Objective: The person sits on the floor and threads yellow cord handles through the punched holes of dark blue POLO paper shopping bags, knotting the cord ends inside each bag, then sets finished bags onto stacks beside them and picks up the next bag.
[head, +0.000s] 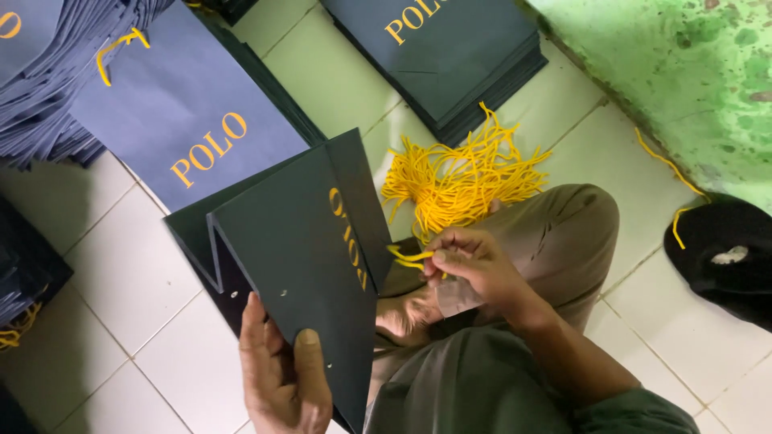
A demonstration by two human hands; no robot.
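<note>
Step in hand: fitting a cord handle to a paper bag. Left hand is closed round the lower edge of a dark green folded paper bag, thumb on the front face, bag tilted upright over the lap. Right hand is pinched shut on one yellow cord, its end just beside the bag's right edge. Three small punched holes show just above the left grip. Judged next: the cord end must be steered from the right grip into a hole, which calls for a fine pinch and a steady bag. Counts: one bag in hand; one cord in the grip; one loose bundle of yellow cords beyond the right grip, too many to count; flat stacks of bags on the tiled floor, at least three; one black cap well off to the right
</note>
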